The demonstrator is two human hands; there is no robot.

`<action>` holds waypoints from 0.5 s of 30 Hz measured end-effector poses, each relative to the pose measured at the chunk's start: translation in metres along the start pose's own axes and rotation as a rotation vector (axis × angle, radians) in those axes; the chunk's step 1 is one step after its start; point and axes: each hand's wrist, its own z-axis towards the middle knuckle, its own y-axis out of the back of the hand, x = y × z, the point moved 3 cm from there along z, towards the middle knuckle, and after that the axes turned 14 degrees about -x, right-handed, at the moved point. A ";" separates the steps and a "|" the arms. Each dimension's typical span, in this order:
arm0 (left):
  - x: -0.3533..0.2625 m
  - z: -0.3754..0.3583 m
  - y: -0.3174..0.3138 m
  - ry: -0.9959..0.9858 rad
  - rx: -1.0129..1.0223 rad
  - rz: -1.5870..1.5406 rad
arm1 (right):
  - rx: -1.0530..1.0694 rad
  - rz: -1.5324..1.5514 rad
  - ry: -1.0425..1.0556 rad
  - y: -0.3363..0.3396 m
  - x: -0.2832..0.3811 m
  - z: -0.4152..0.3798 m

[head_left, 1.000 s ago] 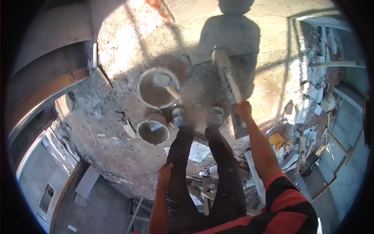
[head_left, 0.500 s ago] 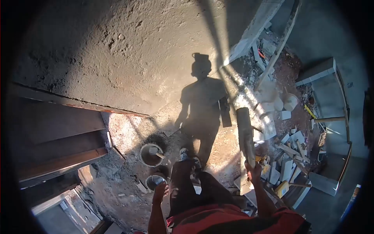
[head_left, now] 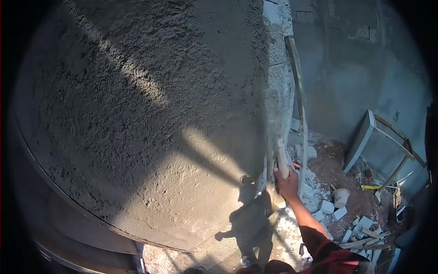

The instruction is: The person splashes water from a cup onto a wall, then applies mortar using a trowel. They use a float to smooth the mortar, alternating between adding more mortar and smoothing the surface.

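My right hand (head_left: 286, 181) is wrapped round the handle of a long, narrow plastering float (head_left: 273, 132), held upright along the wall's right edge. Rough wet plaster covers the wall (head_left: 182, 91) to the left, with a band of bare pale blocks (head_left: 276, 59) at its edge. A thin wooden strip (head_left: 299, 91) stands just right of the float. My shadow (head_left: 251, 219) falls on the lower wall and ground. My left hand is out of view.
Broken white blocks (head_left: 340, 213) and wood scraps (head_left: 372, 235) lie at the lower right, near a bucket (head_left: 341, 197). A pale slab structure (head_left: 360, 140) stands at the right. A dark opening (head_left: 59, 214) is at the lower left.
The view has tilted up towards the wall. My right hand has raised the float from beside my legs to the wall's edge. My left hand has left the view.
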 end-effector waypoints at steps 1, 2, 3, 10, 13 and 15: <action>-0.022 0.006 -0.007 -0.090 0.003 -0.007 | -0.019 0.034 0.029 -0.016 0.016 0.031; -0.042 0.018 -0.009 -0.222 0.003 0.001 | -0.036 0.067 0.059 -0.031 0.033 0.062; -0.061 0.041 -0.008 -0.480 0.010 0.061 | -0.048 0.112 0.124 -0.048 0.042 0.096; -0.169 0.009 -0.021 -0.658 0.249 -0.570 | -0.149 0.284 0.286 -0.152 0.035 0.251; -0.144 -0.028 -0.044 -0.384 -0.327 -0.468 | -0.148 0.332 0.112 -0.193 0.000 0.265; -0.117 -0.060 -0.064 -0.280 -0.262 -0.252 | -0.138 0.356 -0.044 -0.215 -0.027 0.261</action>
